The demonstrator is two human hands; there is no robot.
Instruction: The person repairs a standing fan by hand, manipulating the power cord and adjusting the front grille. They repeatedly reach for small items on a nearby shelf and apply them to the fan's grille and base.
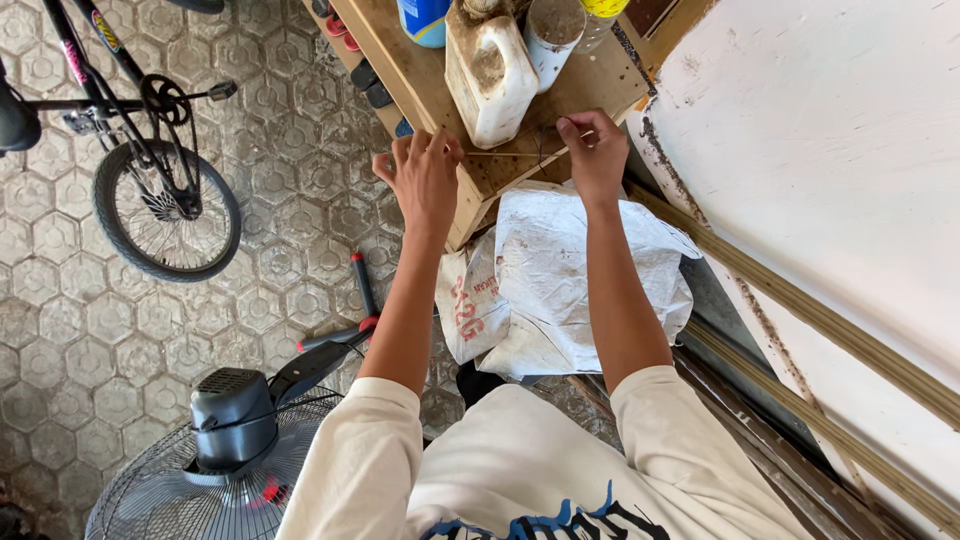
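Observation:
My left hand (424, 176) and my right hand (594, 150) are raised over the near edge of a wooden table (480, 180). Between them runs a thin, straight wire or string (505, 154), pinched at each end by the fingers. The wire lies just in front of a dirty white plastic jug (492, 72) standing on the table. My arms wear short white sleeves.
On the table stand a blue container (424, 20) and a white cylinder (550, 35). White sacks (560, 275) lie under the table edge. A bicycle (150, 150) stands left, a floor fan (225, 450) near my feet, long-handled cutters (355, 310) on the tiles, a white wall (830, 180) right.

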